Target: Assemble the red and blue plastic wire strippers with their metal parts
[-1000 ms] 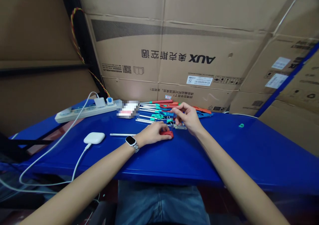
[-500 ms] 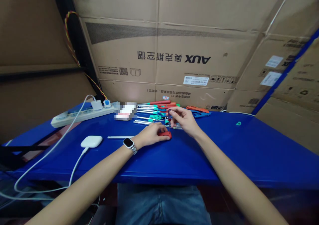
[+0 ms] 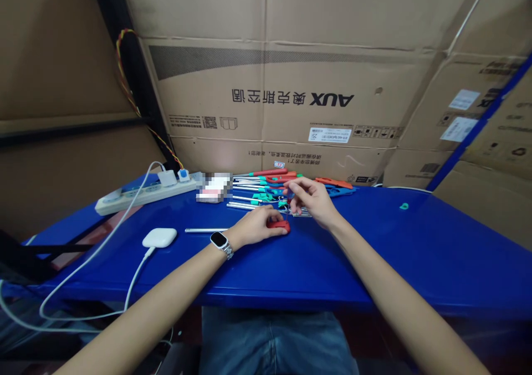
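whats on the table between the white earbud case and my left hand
In the head view, a thin metal rod lies flat on the blue table between the white earbud case and the left hand, which rests on a red piece.

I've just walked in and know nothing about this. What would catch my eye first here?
Probably the bright blue table, with two bare arms reaching over it. The left hand rests on a small red piece, and the right hand pinches something tiny just above it. Behind them lies a row of red, teal and blue handled tools, below a big cardboard box printed AUX.
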Motion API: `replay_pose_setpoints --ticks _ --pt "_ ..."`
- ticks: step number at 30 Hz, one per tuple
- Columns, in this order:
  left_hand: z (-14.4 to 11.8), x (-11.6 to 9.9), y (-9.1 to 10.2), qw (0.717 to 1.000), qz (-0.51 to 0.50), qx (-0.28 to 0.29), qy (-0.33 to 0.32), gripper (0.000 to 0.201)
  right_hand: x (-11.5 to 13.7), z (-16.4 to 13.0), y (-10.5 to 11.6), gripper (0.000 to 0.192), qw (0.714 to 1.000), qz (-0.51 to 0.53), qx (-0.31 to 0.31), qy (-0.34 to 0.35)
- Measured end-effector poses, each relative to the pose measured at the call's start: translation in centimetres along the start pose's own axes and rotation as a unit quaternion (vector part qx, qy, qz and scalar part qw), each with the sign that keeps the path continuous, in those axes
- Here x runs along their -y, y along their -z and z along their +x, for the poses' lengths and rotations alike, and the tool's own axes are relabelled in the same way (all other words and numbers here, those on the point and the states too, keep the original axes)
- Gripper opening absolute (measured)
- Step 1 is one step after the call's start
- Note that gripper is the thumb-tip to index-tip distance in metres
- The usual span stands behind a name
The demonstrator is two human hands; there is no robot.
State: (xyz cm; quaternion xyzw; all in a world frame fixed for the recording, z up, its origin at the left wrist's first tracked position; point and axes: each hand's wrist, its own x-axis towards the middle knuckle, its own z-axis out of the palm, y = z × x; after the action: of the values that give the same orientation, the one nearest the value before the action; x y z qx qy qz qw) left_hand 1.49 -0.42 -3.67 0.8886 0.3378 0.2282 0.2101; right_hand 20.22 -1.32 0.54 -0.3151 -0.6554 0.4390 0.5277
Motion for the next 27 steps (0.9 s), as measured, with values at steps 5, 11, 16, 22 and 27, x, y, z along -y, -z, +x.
replay_pose_setpoints --ticks 5,11,16,22,27 --pt "-0.03 0.13 -0.01 1.000 0.007 -0.006 -0.006 0.042 0.60 0.27 0.37 0.043 0.999 -0.005 -0.030 0.013" --pt "-0.04 0.14 0.06 1.000 0.010 0.002 -0.003 0.042 0.29 0.26 -0.35 0.050 0.997 0.000 -0.081 0.006" --pt "0.03 -0.13 0.11 1.000 0.017 0.001 -0.002 0.040 0.02 0.20 -0.47 0.043 0.999 -0.004 -0.029 0.021" --pt "0.01 -0.17 0.16 1.000 0.012 0.006 0.001 0.041 0.31 0.39 0.31 0.041 1.000 -0.006 -0.021 0.013" --pt "-0.03 0.02 0.06 1.000 0.013 0.003 0.002 0.044 0.64 0.69 -0.07 0.042 0.999 0.008 -0.034 0.010"
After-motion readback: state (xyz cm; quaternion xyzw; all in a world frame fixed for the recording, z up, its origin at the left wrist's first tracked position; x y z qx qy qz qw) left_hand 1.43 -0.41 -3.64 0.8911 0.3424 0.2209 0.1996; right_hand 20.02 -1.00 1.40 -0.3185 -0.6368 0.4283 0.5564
